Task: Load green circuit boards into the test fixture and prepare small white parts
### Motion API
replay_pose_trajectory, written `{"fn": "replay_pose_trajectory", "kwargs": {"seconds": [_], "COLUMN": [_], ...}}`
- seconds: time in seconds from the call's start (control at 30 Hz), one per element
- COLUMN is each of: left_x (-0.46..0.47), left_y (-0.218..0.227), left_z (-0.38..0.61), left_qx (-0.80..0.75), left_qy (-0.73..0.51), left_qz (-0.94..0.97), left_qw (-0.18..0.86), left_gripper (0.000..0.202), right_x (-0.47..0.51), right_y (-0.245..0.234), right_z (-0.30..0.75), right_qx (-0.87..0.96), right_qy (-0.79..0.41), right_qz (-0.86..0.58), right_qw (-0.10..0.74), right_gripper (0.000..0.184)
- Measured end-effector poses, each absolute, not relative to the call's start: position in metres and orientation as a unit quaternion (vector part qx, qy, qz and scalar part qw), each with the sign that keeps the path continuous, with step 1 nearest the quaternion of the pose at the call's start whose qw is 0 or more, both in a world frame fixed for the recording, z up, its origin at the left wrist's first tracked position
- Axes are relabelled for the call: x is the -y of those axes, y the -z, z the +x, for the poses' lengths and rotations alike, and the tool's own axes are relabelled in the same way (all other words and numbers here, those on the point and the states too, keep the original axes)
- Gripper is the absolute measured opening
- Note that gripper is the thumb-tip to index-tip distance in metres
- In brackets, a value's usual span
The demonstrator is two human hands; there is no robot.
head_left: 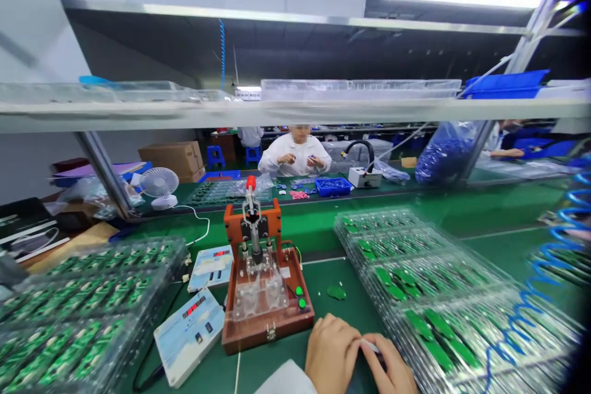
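Note:
Low in the head view, my left hand [332, 348] is curled, back up, just right of the test fixture's front corner. My right hand [390, 366] meets it, with thumb and fingers pinched together. A small pale, narrow piece with a dark edge [372, 348] shows at my right fingertips; its kind cannot be made out. Whatever lies under my left fingers is hidden. The wooden-based fixture [268, 320] has a red-knobbed toggle clamp [252, 209] and a clear plate. Beyond my hands, a green circuit board [337, 292] lies on the mat.
Clear trays of green boards stand left [106, 295] and right [443, 295]. Two boxes with red digits [189, 335] sit beside the fixture. A blue coiled hose [540, 295] hangs at right. A shelf [295, 114] crosses above; a co-worker [295, 157] sits opposite.

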State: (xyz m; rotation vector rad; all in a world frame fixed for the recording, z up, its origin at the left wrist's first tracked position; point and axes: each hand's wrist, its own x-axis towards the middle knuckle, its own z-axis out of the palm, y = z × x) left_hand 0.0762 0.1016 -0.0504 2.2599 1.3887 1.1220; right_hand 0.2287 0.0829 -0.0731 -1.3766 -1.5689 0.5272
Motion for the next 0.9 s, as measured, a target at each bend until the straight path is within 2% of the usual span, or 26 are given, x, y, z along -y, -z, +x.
{"fn": "replay_pose_trajectory", "kwargs": {"seconds": [0.13,0.27,0.57,0.77,0.9], "left_x": [-0.094,-0.098,-0.102,-0.101,-0.099], "left_y": [0.025,0.019,0.028,0.025,0.024], "left_z": [0.071,0.068,0.068,0.069,0.069], "left_qx": [-0.494,-0.487,-0.474,-0.482,-0.468], "left_qy": [-0.367,-0.353,-0.334,-0.315,-0.318], "left_qz": [0.755,0.756,0.783,0.786,0.802], "left_qw": [0.226,0.258,0.224,0.225,0.192], "left_gripper": [0.011,0.012,0.011,0.009,0.009], "right_x": [-0.074,-0.072,-0.070,-0.070,-0.069], "right_y": [0.060,0.053,0.049,0.043,0.043], "right_z": [0.226,0.223,0.224,0.223,0.223], "right_qx": [0.603,0.597,0.625,0.616,0.610], "right_qy": [-0.259,-0.285,-0.286,-0.301,-0.314], "right_qz": [-0.578,-0.582,-0.580,-0.583,-0.580], "right_qw": [0.485,0.473,0.438,0.436,0.438], "right_gripper": [0.043,0.040,0.029,0.025,0.025]}}
